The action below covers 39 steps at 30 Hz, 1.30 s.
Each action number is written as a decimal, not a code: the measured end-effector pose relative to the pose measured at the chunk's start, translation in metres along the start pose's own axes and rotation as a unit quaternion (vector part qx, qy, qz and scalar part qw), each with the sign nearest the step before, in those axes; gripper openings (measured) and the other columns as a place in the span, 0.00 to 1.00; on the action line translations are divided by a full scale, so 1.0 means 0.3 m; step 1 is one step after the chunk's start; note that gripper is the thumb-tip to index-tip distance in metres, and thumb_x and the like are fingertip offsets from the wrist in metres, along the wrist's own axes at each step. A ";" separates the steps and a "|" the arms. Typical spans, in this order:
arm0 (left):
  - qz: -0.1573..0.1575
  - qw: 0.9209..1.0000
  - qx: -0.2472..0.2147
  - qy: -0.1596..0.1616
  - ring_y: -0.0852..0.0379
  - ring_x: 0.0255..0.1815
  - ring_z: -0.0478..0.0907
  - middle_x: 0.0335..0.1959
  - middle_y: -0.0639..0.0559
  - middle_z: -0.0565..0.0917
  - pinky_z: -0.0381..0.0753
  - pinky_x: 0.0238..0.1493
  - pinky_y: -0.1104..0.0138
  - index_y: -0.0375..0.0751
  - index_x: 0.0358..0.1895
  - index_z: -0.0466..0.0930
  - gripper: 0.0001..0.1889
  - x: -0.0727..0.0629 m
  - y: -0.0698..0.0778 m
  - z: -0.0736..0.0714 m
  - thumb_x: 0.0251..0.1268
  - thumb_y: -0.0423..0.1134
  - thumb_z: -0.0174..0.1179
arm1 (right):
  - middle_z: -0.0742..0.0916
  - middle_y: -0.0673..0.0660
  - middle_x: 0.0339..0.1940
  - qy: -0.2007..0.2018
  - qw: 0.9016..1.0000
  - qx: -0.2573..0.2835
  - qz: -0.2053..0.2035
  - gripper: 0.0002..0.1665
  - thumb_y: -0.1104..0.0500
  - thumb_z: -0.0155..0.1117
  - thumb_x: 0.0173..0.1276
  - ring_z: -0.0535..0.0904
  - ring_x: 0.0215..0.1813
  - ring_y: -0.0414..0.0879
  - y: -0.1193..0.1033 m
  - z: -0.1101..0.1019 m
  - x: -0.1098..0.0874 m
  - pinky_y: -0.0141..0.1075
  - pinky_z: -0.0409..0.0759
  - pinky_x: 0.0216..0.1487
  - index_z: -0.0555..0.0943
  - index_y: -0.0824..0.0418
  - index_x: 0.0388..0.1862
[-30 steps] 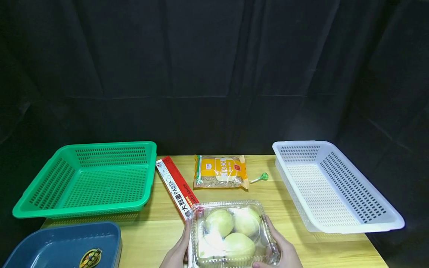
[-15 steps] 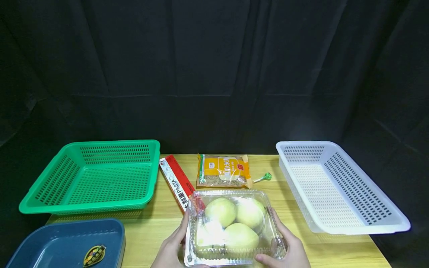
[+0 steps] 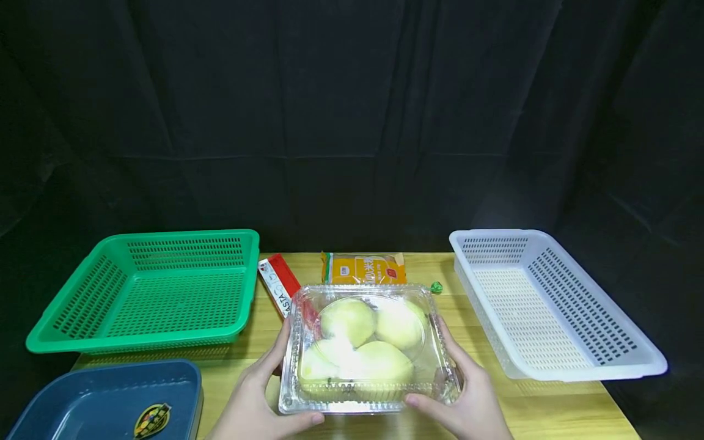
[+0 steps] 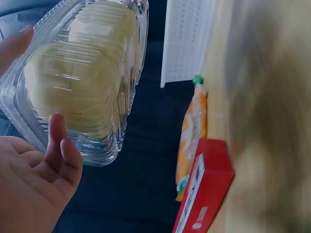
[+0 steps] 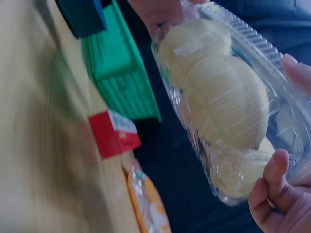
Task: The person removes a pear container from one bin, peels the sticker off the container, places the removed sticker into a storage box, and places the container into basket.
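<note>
Both hands hold a lidded clear plastic fruit box (image 3: 426,373) between them, with several pale yellow-green fruits (image 3: 349,321) inside. My left hand (image 3: 258,388) grips the left side, thumb along the front edge. On the opposite side, my right hand (image 3: 467,391) has its thumb at the front right corner. The wrist views show the box raised off the table, fingertips against its ribbed walls. Behind it, partly covered in the head view, lie a red and white pasta box (image 3: 277,281), an orange grain bag (image 3: 363,269) and a green-wrapped lollipop (image 3: 436,287).
A green basket (image 3: 242,305) stands at the back left, with a blue tray (image 3: 110,382) bearing a round sticker in front of it. On the right is a white basket (image 3: 489,330). Black cloth (image 3: 352,134) hangs behind the wooden table (image 3: 550,409).
The hands have raised the fruit box and carried it farther from me, slightly left. It now covers more of the pasta box, the grain bag and the lollipop's stick.
</note>
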<state>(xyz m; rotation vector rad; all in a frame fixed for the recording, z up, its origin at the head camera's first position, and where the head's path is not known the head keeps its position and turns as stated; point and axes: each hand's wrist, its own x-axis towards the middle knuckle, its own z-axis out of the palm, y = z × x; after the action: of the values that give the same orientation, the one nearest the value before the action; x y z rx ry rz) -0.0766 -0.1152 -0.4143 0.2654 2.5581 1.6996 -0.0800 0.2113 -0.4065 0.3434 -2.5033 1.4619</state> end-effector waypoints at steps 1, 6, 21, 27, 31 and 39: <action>0.008 1.000 0.000 0.003 0.58 0.53 0.79 0.76 0.53 0.74 0.82 0.55 0.66 0.65 0.87 0.49 0.68 -0.001 0.000 -0.010 0.43 0.53 0.87 | 0.70 0.62 0.83 -0.001 1.000 0.004 0.000 0.72 0.60 0.91 0.47 0.76 0.69 0.40 -0.010 0.006 0.006 0.23 0.77 0.62 0.58 0.45 0.88; 0.069 0.997 0.009 0.026 0.55 0.61 0.80 0.80 0.46 0.71 0.83 0.59 0.65 0.61 0.87 0.50 0.65 -0.006 -0.015 -0.061 0.47 0.48 0.87 | 0.69 0.60 0.84 -0.007 1.000 0.026 -0.005 0.72 0.59 0.91 0.49 0.73 0.75 0.60 -0.053 0.040 0.040 0.32 0.79 0.64 0.58 0.46 0.88; 0.101 0.993 0.019 0.055 0.66 0.72 0.74 0.87 0.50 0.57 0.77 0.60 0.77 0.65 0.87 0.47 0.64 -0.027 -0.061 -0.255 0.52 0.33 0.83 | 0.67 0.57 0.85 -0.042 0.999 0.023 -0.022 0.70 0.47 0.90 0.52 0.62 0.84 0.61 -0.135 0.192 0.147 0.60 0.67 0.76 0.58 0.55 0.87; 0.045 0.994 0.071 0.066 0.35 0.79 0.67 0.88 0.46 0.54 0.72 0.63 0.75 0.63 0.88 0.44 0.63 -0.034 -0.081 -0.339 0.56 0.36 0.82 | 0.65 0.53 0.86 -0.054 0.997 0.052 -0.025 0.72 0.43 0.90 0.51 0.60 0.85 0.55 -0.178 0.265 0.185 0.55 0.68 0.78 0.58 0.55 0.87; 0.033 0.994 0.079 0.071 0.28 0.81 0.59 0.89 0.45 0.50 0.66 0.62 0.81 0.61 0.88 0.43 0.62 -0.039 -0.100 -0.393 0.59 0.35 0.80 | 0.69 0.50 0.84 -0.068 0.992 0.099 -0.024 0.72 0.45 0.91 0.50 0.70 0.80 0.51 -0.205 0.316 0.212 0.45 0.79 0.71 0.57 0.47 0.88; 0.057 0.993 0.066 0.083 0.34 0.84 0.54 0.89 0.44 0.49 0.62 0.63 0.88 0.63 0.88 0.44 0.60 -0.044 -0.149 -0.481 0.61 0.28 0.76 | 0.75 0.46 0.80 -0.082 0.987 0.135 -0.037 0.70 0.46 0.90 0.51 0.68 0.80 0.48 -0.239 0.403 0.259 0.43 0.80 0.70 0.58 0.45 0.87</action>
<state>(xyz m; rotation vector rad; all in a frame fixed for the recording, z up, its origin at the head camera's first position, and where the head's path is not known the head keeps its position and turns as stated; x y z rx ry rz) -0.0892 -0.2655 -0.3996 0.2939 2.8328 1.6577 -0.1401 0.0646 -0.3818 0.6212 -2.3815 1.8136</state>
